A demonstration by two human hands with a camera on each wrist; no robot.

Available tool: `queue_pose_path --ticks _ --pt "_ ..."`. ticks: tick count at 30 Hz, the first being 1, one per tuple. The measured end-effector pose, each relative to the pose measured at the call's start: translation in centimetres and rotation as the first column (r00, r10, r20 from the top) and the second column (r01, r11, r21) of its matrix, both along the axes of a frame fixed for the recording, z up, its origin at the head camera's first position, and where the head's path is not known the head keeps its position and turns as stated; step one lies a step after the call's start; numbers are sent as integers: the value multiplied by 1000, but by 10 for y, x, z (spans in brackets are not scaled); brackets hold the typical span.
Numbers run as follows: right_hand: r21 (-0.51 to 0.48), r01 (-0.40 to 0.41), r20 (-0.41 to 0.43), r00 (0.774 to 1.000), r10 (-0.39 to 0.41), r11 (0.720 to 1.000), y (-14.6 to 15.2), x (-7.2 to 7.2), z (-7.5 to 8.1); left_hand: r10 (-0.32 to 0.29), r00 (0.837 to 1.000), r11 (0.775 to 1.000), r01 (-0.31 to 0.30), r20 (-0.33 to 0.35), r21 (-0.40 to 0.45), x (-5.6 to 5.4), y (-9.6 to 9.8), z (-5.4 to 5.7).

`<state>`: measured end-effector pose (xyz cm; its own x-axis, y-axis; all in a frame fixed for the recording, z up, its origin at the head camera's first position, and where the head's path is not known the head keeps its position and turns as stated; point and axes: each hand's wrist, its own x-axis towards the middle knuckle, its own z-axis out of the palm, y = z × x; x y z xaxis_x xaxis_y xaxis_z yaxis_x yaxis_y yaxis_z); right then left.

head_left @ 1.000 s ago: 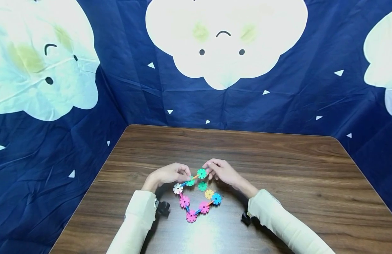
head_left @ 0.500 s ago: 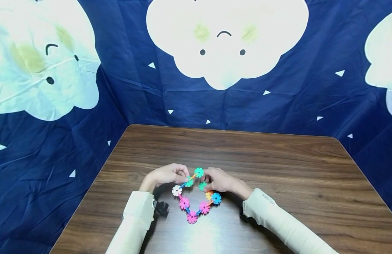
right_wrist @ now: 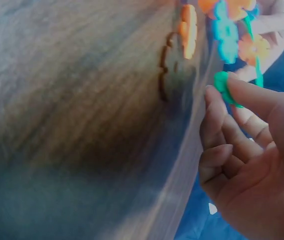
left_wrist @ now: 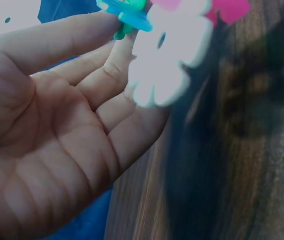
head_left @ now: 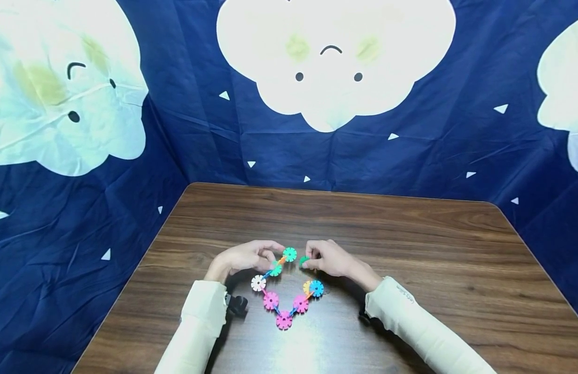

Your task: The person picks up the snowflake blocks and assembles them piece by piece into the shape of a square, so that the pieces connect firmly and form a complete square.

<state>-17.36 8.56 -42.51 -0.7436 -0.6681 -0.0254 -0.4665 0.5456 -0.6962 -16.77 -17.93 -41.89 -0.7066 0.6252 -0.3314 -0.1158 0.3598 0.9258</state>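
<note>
A chain of toothed, flower-shaped plastic snap discs forms a ring with a gap at its far side. My left hand [head_left: 247, 256] pinches a green disc [head_left: 275, 269] of it; the green end disc [head_left: 290, 254] is beside its extended index finger. Closest to that palm in the left wrist view is a white disc [left_wrist: 159, 55], with a blue piece [left_wrist: 127, 14] at the thumb tip. My right hand [head_left: 333, 258] pinches a separate green disc [right_wrist: 223, 85] between thumb and fingers, just right of the end disc and apart from it.
Nearer me on the wooden table [head_left: 387, 228] the chain continues through pink discs [head_left: 284, 320] to a blue disc [head_left: 317, 288] and a yellow disc [head_left: 307, 287]. Dark wrist cameras [head_left: 237, 305] hang under the sleeves. A blue cloud-print cloth [head_left: 186, 130] surrounds the table.
My right hand has left the chain's end, come down to the loose green disc and moved it slightly away from me. The chain's far-left part has shifted a little left with my left hand.
</note>
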Motion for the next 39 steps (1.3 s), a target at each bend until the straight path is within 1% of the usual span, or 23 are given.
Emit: queue_pose_path --ticks 2,5,9,13,15,19,21,25,29,32,35,39 --pt "-38 -8 8 1000 9 999 1 0 2 -10 1000 1000 10 -2 -11 0 -1 1" --pt "-59 -15 -12 1000 14 998 1 0 5 -19 1000 1000 19 2 -9 0 -2 2" --pt "-31 -20 -64 998 18 999 -2 2 7 -16 999 1000 16 33 6 0 -1 2" --pt "0 -17 -89 996 17 1000 -5 4 4 -12 998 1000 12 58 11 0 0 1" --pt "4 -18 -99 995 18 1000 -6 5 3 -4 998 1000 4 55 -5 0 1 0" --pt "3 -21 -131 991 21 1000 -8 7 1 40 998 998 -38 51 -41 0 4 -1" --pt "1 -19 -138 990 19 1000 -9 7 0 61 997 997 -59 46 -47 0 5 -1" --pt "-13 -29 -161 987 27 999 -10 8 1 78 996 996 -76 31 -56 1 10 1" --pt "-36 -50 -215 976 41 998 -11 9 1 81 996 995 -80 26 -63 1 15 0" --pt "-32 -52 -247 968 42 998 -12 10 2 77 997 995 -75 30 -58 1 16 0" --pt "-8 -40 -257 966 37 999 -13 11 3 74 997 996 -72 32 -57 1 17 -1" --pt "25 -22 -251 968 28 999 -15 13 4 63 998 996 -61 27 -57 1 17 -1"
